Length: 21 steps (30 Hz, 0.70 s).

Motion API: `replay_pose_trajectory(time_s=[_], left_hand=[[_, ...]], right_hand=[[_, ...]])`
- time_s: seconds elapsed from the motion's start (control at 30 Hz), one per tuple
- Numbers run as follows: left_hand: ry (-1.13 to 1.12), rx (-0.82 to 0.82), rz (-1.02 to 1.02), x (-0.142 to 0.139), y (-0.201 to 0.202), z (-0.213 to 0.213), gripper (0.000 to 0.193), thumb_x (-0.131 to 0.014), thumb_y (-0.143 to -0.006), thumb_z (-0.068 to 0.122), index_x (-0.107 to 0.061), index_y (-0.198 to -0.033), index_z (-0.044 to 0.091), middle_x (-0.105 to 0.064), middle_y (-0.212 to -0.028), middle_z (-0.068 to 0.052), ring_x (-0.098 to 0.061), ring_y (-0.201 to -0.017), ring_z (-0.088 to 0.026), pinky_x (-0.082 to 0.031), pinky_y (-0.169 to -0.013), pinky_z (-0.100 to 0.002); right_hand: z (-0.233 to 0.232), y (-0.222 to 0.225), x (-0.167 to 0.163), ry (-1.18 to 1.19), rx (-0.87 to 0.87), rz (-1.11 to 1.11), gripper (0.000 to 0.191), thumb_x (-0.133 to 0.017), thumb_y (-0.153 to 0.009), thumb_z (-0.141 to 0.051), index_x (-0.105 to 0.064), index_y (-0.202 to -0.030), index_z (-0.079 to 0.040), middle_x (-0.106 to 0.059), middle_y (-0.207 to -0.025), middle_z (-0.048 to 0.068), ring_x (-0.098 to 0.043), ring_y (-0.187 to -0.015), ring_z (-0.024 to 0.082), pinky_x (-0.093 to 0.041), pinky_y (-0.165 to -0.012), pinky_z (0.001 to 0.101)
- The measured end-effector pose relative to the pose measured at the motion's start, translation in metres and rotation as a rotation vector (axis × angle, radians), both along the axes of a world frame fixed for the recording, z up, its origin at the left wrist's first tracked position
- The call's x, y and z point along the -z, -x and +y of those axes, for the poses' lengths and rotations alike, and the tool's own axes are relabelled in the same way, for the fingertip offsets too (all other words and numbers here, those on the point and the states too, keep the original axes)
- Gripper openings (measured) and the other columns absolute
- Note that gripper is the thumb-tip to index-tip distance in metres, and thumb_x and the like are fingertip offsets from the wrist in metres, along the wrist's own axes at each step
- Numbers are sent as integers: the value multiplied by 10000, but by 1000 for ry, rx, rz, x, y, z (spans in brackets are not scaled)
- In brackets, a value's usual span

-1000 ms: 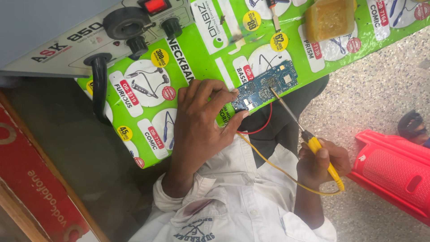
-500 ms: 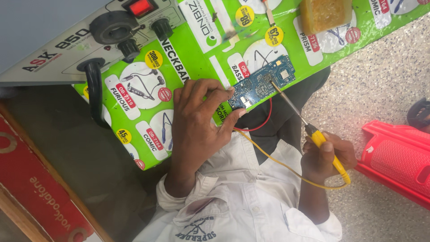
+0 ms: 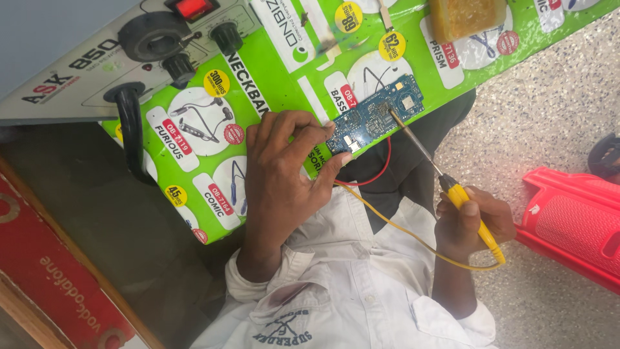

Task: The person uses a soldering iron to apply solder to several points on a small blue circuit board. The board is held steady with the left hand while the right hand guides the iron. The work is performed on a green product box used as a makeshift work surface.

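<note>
- The blue rectangular printed circuit board (image 3: 378, 116) lies on the green printed sheet covering the worktop (image 3: 278, 84), slightly right of the frame's centre and tilted, its long axis running from 8 o'clock up to 2 o'clock.
- The left hand (image 3: 284, 174) rests on the green sheet at 8 o'clock of the board; its fingers are curled and the fingertips (image 3: 345, 157) pinch the board's lower-left end, holding it steady.
- The right hand (image 3: 468, 223) sits at 4 o'clock of the board, well apart from it, closed firmly around the yellow-handled soldering iron (image 3: 462, 200).
- The iron's thin metal shaft runs toward 10 o'clock and its tip touches the board's upper surface near the middle.
- A yellow cord (image 3: 413, 236) trails from the iron's handle and loops across the white shirt.
- A thin red wire (image 3: 381, 171) curves off the board's lower edge at 6 o'clock.
- A grey soldering station with black knobs and a red switch (image 3: 129, 52) stands at 10 o'clock of the board.
- An amber block (image 3: 468, 16) lies at 1 o'clock, at the top edge.
- A red ribbed plastic casing (image 3: 575, 223) lies on the speckled floor at 4 o'clock, just beside the right hand.
</note>
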<state>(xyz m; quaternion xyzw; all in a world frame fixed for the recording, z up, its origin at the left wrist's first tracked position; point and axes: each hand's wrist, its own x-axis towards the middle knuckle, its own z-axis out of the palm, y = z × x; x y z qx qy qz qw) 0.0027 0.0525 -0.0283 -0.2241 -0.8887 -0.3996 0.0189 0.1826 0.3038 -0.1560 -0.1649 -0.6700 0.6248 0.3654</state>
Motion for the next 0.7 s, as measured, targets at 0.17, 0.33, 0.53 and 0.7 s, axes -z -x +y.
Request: replay_pose_trajectory(time_s=[0.17,0.33,0.53,0.7], left_hand=[[-4,-1,8,0,1,0,348,-880,-832,238,-734,-1109,87,-620,-1090,-20,-575,-1039,-238,-385,-924,-410],[0,3,11,1,1,0,341,-877,-834,239,-736,-1104,86,-622,-1085,-14,-579,-1052,-238,-387,-927,-411],[-3,-4,7,-1,1,0,341,-876,-835,255,-741,-1100,88,-621,-1082,-16,-573,-1037,-237,-388,-928,-408],[4,-1,-3,-1,2,1,336,-872,-839,247,-742,-1103,84,-623,-1084,-15,-572,-1032,-234,-387,-929,-409]], right_hand=[[-3,1,0,4,46,-2,353,-748,-1066,-305,-580,-1098,3,-631,-793,191,-608,-563,211,-486,-495,298],[-7,1,-2,-20,6,12,355,-739,-1040,-306,-579,-1070,10,-631,-746,179,-595,-522,198,-476,-468,292],[-8,1,-1,-27,29,23,331,-744,-1065,-278,-586,-1083,13,-638,-808,202,-600,-570,216,-492,-498,304],[-7,1,-2,-59,-12,34,315,-734,-1035,-268,-585,-1045,9,-610,-696,159,-574,-491,185,-463,-467,276]])
